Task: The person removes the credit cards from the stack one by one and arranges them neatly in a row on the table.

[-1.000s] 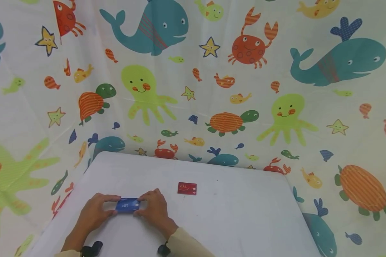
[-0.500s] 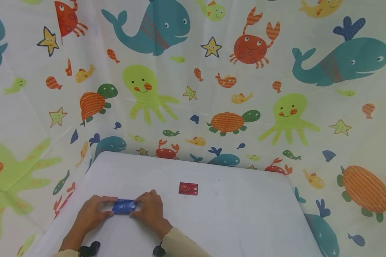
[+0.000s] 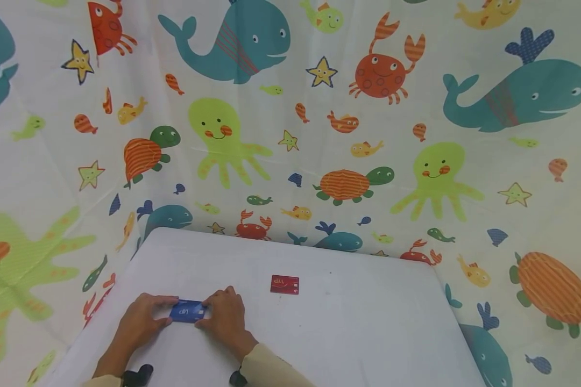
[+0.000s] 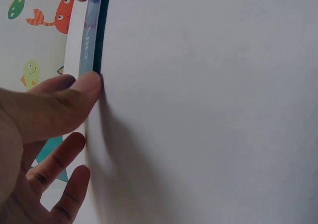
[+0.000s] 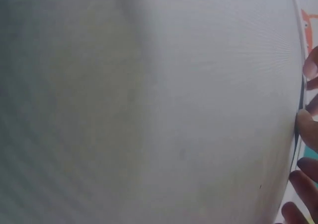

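Observation:
A blue card [image 3: 186, 310] marked VIP lies at or just above the white table's left part; the head view does not tell which. My left hand [image 3: 140, 322] pinches its left end between thumb and fingers. At the other end, the right hand [image 3: 226, 318] grips the card the same way. From the left wrist, the card [image 4: 90, 37] appears nearly edge-on, with the left hand's thumb [image 4: 87, 87] at its near corner. The right wrist view catches only the fingers [image 5: 309, 127] at its right edge, and little of the card.
Farther back and to the right, a red VIP card [image 3: 284, 284] lies flat on the white table [image 3: 368, 317]. A curtain [image 3: 281, 177] printed with sea animals hangs behind the table and along its sides.
Both hands and the blue card have shifted a little to the left over the last second, then almost stopped. The red card has stayed in place on the table.

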The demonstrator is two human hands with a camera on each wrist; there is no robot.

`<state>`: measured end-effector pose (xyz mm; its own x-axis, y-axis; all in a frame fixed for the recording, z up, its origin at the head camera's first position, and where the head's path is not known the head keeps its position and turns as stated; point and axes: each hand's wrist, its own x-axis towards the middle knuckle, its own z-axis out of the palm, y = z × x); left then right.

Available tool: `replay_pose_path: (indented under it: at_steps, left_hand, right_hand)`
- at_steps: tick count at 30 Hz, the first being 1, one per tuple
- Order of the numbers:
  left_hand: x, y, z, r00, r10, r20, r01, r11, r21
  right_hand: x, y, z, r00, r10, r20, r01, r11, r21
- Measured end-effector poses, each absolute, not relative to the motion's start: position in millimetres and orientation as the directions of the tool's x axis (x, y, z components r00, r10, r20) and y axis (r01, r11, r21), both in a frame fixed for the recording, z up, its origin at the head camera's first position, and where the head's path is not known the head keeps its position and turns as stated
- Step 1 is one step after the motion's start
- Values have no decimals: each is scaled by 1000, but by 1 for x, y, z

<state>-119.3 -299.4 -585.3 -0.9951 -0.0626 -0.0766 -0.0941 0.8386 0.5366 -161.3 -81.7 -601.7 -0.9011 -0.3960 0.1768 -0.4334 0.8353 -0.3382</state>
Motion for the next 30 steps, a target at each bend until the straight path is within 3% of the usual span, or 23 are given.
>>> replay_pose_path:
  at_steps: [8,23,30]
  left_hand:
    - [-118,-296,-593,-998,-54,-27,-60,848,526]
    - [-118,-287,-584,-998,-55,20,-34,823,568]
    - [-125,-276,-575,-997,-48,52,-8,808,589]
  right_hand:
    - [-161,-80,-603,-893,-407,192,-449,838,-310]
    - [-164,-51,-596,-928,-353,120,-356,742,-569]
    - [-167,-30,-596,-944,-305,123,-311,710,-631]
